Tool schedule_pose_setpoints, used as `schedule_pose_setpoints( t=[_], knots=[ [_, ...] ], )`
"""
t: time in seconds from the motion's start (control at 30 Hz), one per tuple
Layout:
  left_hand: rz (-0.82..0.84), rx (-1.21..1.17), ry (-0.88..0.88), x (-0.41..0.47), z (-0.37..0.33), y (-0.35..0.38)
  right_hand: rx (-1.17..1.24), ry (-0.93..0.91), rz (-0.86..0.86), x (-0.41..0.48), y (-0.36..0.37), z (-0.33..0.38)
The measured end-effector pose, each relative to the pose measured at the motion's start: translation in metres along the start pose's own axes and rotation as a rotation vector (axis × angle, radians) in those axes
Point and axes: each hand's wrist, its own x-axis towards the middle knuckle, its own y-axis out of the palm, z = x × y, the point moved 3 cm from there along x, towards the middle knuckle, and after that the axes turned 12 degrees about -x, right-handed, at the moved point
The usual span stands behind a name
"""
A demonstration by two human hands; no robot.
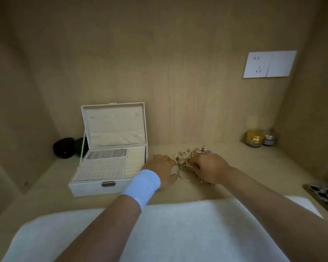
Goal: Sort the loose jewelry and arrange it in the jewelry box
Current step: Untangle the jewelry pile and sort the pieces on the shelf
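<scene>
A white jewelry box (91,188) stands open on the wooden shelf, lid upright, with a dotted earring panel and ring rolls inside. To its right lies a tangled heap of gold jewelry (187,155) with a thin gold bangle (184,176) at its near side. My left hand (162,170), a white wristband on its wrist, rests flat beside the heap, fingertips touching its left edge. My right hand (209,168) lies over the heap's right side, fingers curled down into the pieces; what they grip is hidden.
A white cloth (178,233) covers the near part of the shelf. Dark round objects (64,148) sit behind the box at left. Two small jars (259,138) stand at the back right, under a wall socket (269,64). A patterned item (326,195) lies at the right edge.
</scene>
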Motion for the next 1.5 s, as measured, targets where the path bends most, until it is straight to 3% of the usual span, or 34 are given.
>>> schedule_pose_setpoints(
  t=[0.4,0.63,0.83,1.0,1.27,1.5],
  knots=[
    [0.036,-0.181,-0.206,0.04,-0.017,0.018,-0.099,0.067,-0.115,0.014,0.023,-0.006],
    [-0.031,-0.096,-0.108,0.035,0.008,-0.005,0.186,0.114,-0.089,0.028,0.003,-0.004],
    [0.052,0.144,-0.101,0.017,0.053,-0.012,0.436,0.078,-0.04,0.063,-0.007,0.019],
    [0.06,0.142,-0.089,0.007,0.064,-0.014,0.318,0.065,0.051,0.084,0.011,0.045],
    [-0.024,0.006,-0.095,0.012,0.048,-0.022,0.144,0.007,-0.002,0.091,0.025,0.056],
    [-0.055,-0.203,-0.052,0.04,0.011,-0.022,0.167,0.015,-0.109,0.073,0.012,0.004]
  ],
)
